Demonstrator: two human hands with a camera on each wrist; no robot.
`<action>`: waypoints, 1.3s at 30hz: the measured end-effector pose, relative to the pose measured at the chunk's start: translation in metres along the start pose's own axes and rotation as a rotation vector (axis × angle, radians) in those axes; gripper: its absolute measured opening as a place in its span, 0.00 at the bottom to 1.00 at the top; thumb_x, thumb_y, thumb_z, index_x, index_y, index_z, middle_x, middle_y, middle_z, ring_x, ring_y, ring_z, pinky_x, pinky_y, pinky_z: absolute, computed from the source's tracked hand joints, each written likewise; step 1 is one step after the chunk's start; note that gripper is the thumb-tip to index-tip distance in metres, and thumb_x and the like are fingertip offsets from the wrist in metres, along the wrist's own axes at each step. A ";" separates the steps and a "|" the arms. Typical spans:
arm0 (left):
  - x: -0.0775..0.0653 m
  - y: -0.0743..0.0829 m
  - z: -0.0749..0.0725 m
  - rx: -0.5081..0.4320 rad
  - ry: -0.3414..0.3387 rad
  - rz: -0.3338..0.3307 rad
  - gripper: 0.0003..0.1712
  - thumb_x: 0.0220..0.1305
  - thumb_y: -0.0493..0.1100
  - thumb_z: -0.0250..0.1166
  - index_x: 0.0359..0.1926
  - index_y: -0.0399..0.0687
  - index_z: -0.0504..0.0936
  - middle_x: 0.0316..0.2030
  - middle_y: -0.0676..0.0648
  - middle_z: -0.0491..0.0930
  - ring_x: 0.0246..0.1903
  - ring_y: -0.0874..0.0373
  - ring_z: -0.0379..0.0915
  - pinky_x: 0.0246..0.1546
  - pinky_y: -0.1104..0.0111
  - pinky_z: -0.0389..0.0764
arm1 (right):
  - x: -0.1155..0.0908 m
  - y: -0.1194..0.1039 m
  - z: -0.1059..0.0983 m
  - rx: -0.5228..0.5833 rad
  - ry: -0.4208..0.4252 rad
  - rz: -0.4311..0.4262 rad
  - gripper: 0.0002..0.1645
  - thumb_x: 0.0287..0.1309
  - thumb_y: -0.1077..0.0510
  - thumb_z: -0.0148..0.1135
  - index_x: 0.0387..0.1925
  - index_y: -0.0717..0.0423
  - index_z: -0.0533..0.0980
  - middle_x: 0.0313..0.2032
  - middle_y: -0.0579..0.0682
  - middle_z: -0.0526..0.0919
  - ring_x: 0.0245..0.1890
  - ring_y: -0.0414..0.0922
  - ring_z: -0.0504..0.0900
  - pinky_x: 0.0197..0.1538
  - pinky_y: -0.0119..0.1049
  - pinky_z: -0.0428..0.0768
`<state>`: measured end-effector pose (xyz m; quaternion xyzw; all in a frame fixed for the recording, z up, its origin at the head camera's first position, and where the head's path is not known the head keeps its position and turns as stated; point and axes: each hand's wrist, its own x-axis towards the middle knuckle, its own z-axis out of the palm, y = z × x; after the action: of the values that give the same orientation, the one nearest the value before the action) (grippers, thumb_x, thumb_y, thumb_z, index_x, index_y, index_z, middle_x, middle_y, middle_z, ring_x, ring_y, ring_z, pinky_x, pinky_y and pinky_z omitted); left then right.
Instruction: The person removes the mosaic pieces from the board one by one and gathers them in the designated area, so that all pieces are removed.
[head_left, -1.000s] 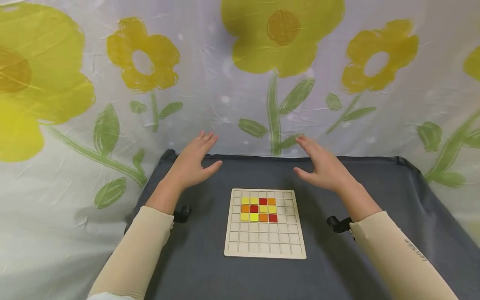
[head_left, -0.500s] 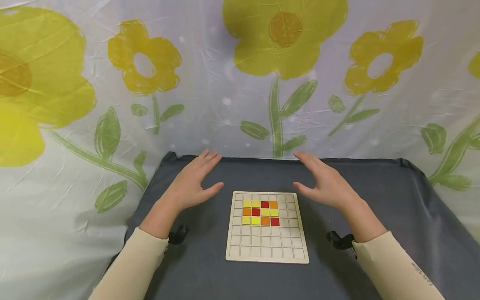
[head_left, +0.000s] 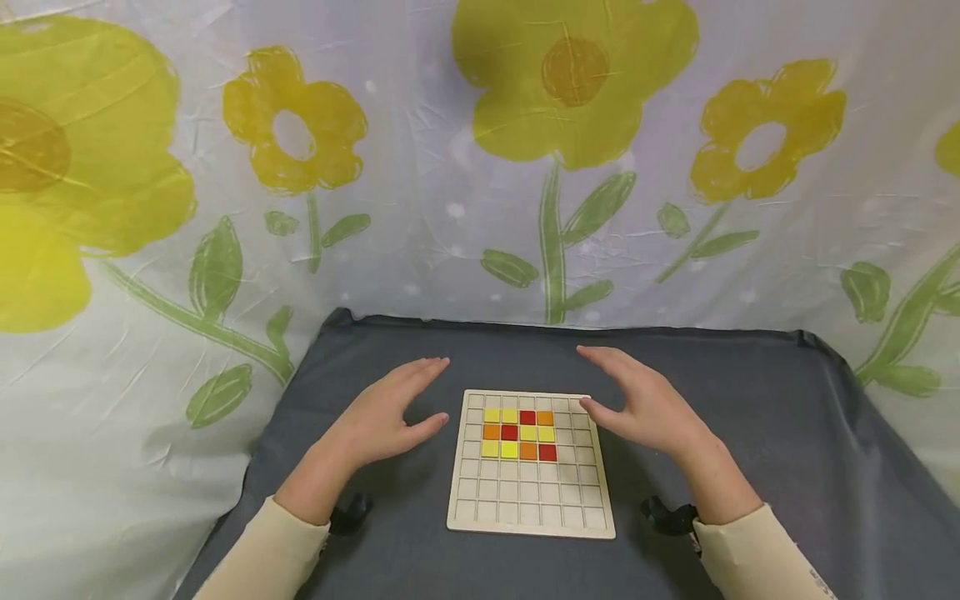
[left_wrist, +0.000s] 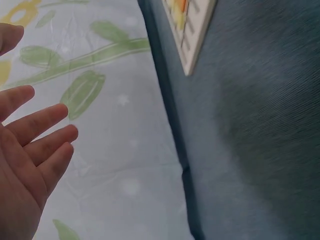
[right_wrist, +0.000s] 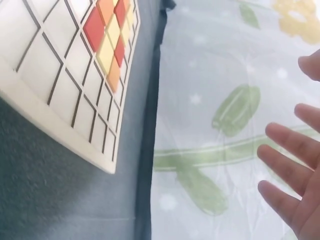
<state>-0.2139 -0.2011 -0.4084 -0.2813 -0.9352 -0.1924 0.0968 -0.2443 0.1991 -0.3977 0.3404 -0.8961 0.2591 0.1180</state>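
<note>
A pale wooden grid board (head_left: 531,493) lies flat on the dark cloth. Several yellow, orange and red square tiles (head_left: 519,433) fill three rows in its upper middle. My left hand (head_left: 378,423) hovers to the left of the board, fingers extended and thumb apart, holding nothing. Over the board's right side my right hand (head_left: 648,408) is held up in the same way, its thumb tip overlapping the upper right corner in the head view. Both wrist views show spread fingers, those of the left hand (left_wrist: 30,145) and of the right hand (right_wrist: 295,165), with nothing in them.
Dark grey cloth (head_left: 720,383) covers the table. Behind it and to the left hangs a pale curtain (head_left: 427,225) printed with yellow flowers. A black strap mount (head_left: 667,517) sits at the right wrist, another (head_left: 351,513) at the left.
Both hands have come down and nearer, from the curtain edge to beside the board. They stay apart with extended fingers. The tiles keep their places, and the head view has shifted slightly.
</note>
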 end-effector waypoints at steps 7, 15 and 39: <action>-0.015 0.002 0.020 -0.033 -0.026 -0.022 0.44 0.69 0.60 0.67 0.79 0.53 0.62 0.71 0.44 0.69 0.69 0.46 0.65 0.63 0.48 0.71 | -0.003 -0.005 0.009 0.049 0.034 -0.025 0.37 0.64 0.50 0.70 0.71 0.52 0.71 0.65 0.50 0.76 0.61 0.51 0.78 0.59 0.53 0.77; -0.032 0.001 0.046 -0.104 -0.059 -0.085 0.44 0.68 0.60 0.68 0.79 0.55 0.62 0.69 0.45 0.70 0.69 0.47 0.66 0.63 0.48 0.71 | -0.009 -0.007 0.023 0.127 0.048 -0.016 0.31 0.64 0.55 0.71 0.68 0.53 0.75 0.61 0.49 0.80 0.56 0.50 0.81 0.56 0.52 0.78; -0.030 -0.013 0.092 -0.517 -0.118 -0.156 0.38 0.64 0.52 0.74 0.71 0.45 0.73 0.38 0.51 0.72 0.35 0.57 0.65 0.37 0.65 0.67 | -0.012 0.003 0.078 0.528 -0.263 0.361 0.19 0.64 0.59 0.70 0.55 0.60 0.81 0.33 0.48 0.76 0.27 0.44 0.72 0.28 0.33 0.70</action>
<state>-0.2034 -0.1872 -0.5046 -0.2343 -0.8779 -0.4148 -0.0480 -0.2397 0.1654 -0.4687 0.2258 -0.8514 0.4528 -0.1383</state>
